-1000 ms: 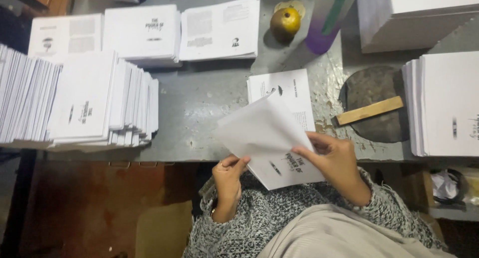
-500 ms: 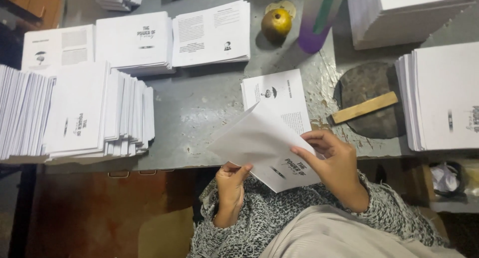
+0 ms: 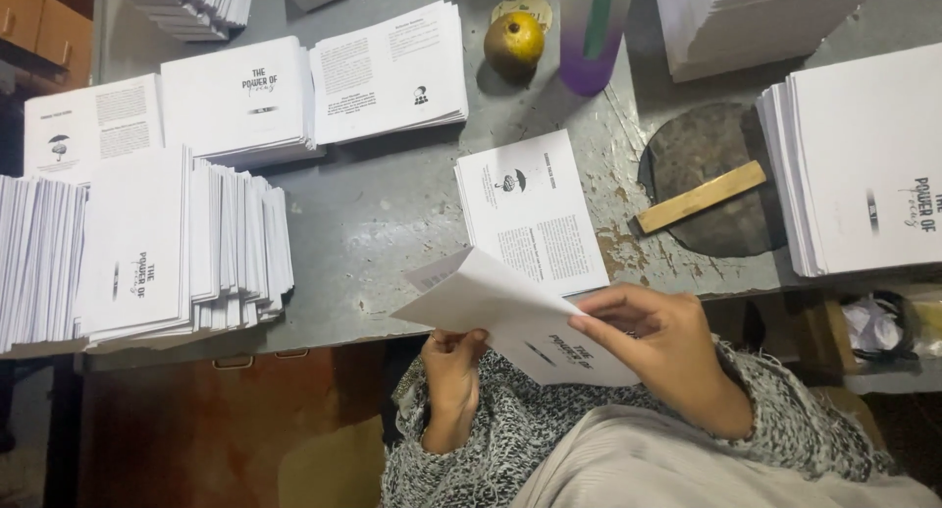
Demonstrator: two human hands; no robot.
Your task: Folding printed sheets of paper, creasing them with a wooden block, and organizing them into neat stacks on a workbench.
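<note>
Head view: nearest you, your left hand (image 3: 453,363) pinches the folded printed sheet's (image 3: 510,317) near edge, and your right hand (image 3: 655,333) presses its right side, just off the table's near edge. It appears light, limp and easily creased, so hold it at the edges. Farther off lie a paper stack (image 3: 535,209) and a wooden stick (image 3: 701,196) on the grey table (image 3: 383,213).

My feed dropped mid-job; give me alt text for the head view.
Both hands, left hand and right hand, hold a folded white printed paper sheet over the near edge of a worn grey metal table. Stacks of white printed leaflets surround it, with a yellow round fruit and flat wooden stick.
</note>
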